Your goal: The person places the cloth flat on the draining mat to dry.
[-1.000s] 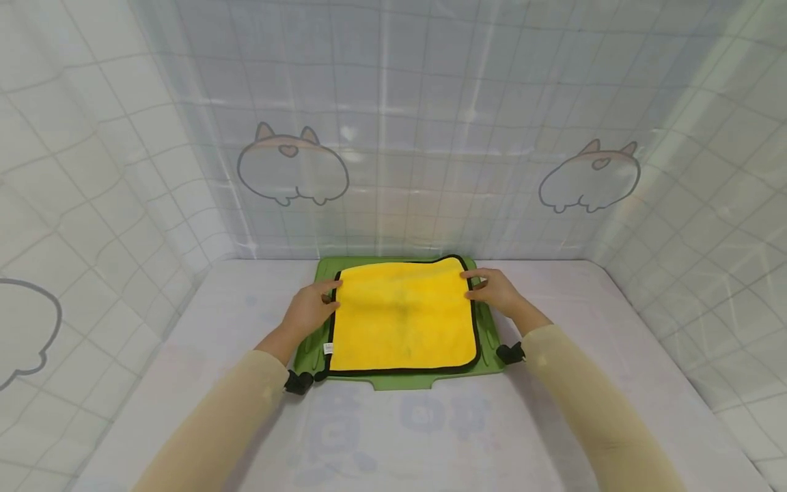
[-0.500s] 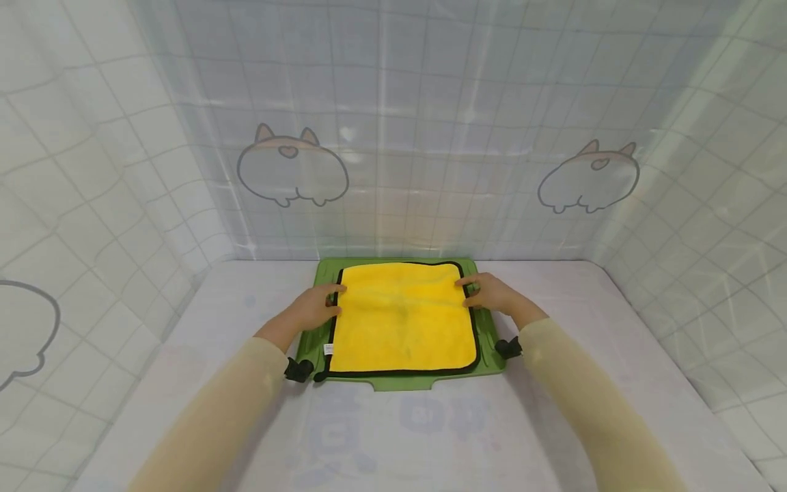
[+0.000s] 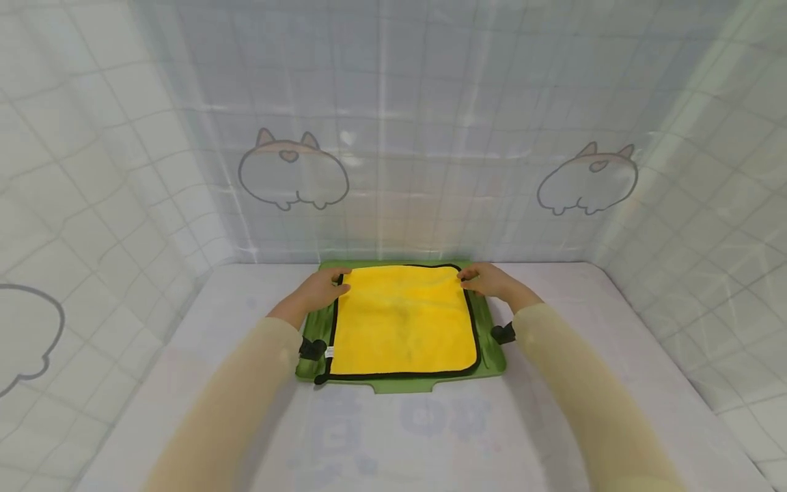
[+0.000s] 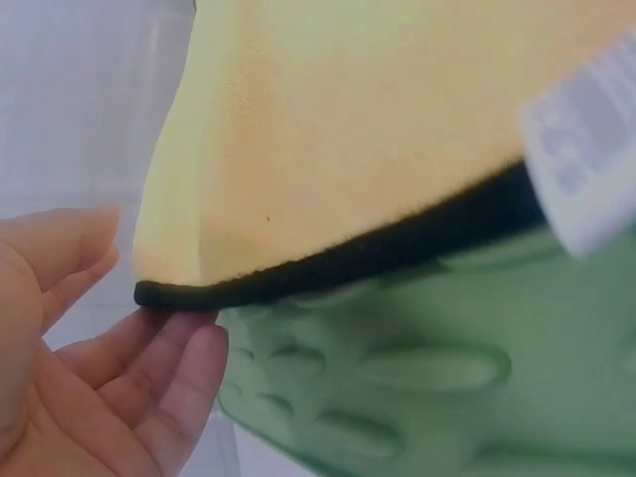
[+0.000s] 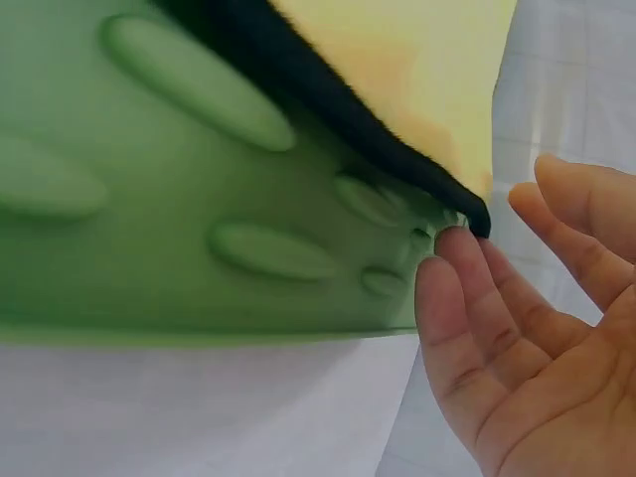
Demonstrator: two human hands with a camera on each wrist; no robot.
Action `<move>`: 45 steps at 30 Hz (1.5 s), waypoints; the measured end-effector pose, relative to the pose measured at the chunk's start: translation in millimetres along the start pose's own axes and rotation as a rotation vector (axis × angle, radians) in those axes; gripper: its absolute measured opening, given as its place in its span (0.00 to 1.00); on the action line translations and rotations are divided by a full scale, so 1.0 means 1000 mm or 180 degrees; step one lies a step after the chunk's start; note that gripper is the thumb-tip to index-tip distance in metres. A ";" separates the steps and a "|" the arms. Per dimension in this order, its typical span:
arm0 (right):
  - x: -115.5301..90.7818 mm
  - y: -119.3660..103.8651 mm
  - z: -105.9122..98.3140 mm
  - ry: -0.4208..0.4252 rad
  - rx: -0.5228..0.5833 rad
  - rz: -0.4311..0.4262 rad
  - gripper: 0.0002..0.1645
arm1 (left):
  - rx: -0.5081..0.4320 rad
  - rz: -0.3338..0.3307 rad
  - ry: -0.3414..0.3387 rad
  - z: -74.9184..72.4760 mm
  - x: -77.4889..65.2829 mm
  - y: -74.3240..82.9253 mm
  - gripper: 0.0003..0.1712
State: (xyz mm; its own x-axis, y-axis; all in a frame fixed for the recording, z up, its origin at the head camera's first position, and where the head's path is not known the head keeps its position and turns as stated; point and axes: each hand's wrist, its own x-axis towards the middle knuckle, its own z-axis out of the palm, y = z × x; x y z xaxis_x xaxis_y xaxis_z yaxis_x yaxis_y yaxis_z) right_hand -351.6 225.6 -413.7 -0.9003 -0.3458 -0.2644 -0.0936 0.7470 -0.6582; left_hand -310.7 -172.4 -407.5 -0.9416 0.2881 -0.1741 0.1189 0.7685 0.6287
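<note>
A yellow cloth (image 3: 402, 321) with a black border lies spread on a green ridged tray (image 3: 402, 387). My left hand (image 3: 322, 290) is at the cloth's far left edge. In the left wrist view, some of its fingertips (image 4: 199, 348) touch the black border from below, while the other digits stand apart from the cloth. At the far right corner is my right hand (image 3: 488, 281). Its fingertips (image 5: 442, 288) reach the border's end in the right wrist view, with thumb and fingers spread apart. Neither hand pinches the cloth. A white label (image 4: 586, 144) hangs from the left border.
The tray rests on a pale, faintly printed table cover (image 3: 393, 444). Close behind it rises a white grid-patterned curtain (image 3: 399, 171), with similar sheets on both sides. Black wrist devices (image 3: 313, 349) sit below the cuffs.
Both hands have slid slightly away from me along the cloth's sides. The cloth's raised far right corner has come down flat. The tray stays nearly in place.
</note>
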 end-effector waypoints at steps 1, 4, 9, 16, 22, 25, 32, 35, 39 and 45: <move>0.001 -0.001 0.000 0.0001 -0.0015 0.0000 0.24 | 0.0002 -0.0023 0.0011 0.000 0.001 0.001 0.31; 0.004 -0.004 -0.001 0.0004 0.0005 0.0033 0.25 | -0.0018 -0.0064 0.0034 0.001 0.004 0.002 0.30; 0.008 -0.004 0.001 0.0049 0.0130 0.0068 0.25 | -0.0146 -0.0168 0.0068 0.002 0.005 0.004 0.30; 0.013 -0.001 0.007 0.0174 0.0401 0.0152 0.24 | -0.0188 -0.0134 0.0326 0.006 0.014 -0.006 0.26; 0.017 0.001 0.012 0.0303 0.0468 0.0187 0.23 | -0.0426 -0.0109 0.0646 0.011 0.021 -0.012 0.22; 0.020 0.002 0.015 0.0349 0.0476 0.0216 0.23 | -0.0513 -0.0078 0.0674 0.012 0.023 -0.013 0.21; 0.024 0.004 0.019 0.0490 0.0340 0.0196 0.22 | -0.0718 0.0066 0.0465 0.015 0.027 -0.008 0.22; 0.025 0.005 0.020 0.0580 0.0254 0.0152 0.22 | -0.0639 0.0063 0.0425 0.017 0.029 -0.008 0.23; 0.025 0.006 0.020 0.0705 0.0188 0.0141 0.21 | -0.0520 -0.0009 0.0476 0.019 0.032 -0.009 0.24; 0.024 0.005 0.017 0.0847 0.0296 0.0199 0.21 | -0.0292 -0.0033 0.0671 0.016 0.033 -0.005 0.26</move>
State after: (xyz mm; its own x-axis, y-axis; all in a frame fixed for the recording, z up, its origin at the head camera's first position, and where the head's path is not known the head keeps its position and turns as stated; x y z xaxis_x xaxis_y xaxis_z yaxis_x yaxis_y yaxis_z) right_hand -366.9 211.2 -435.2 -0.9841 -0.1303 -0.1204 -0.0060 0.7026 -0.7116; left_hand -337.4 -157.9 -428.1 -0.9888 0.1474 -0.0249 0.0888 0.7129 0.6956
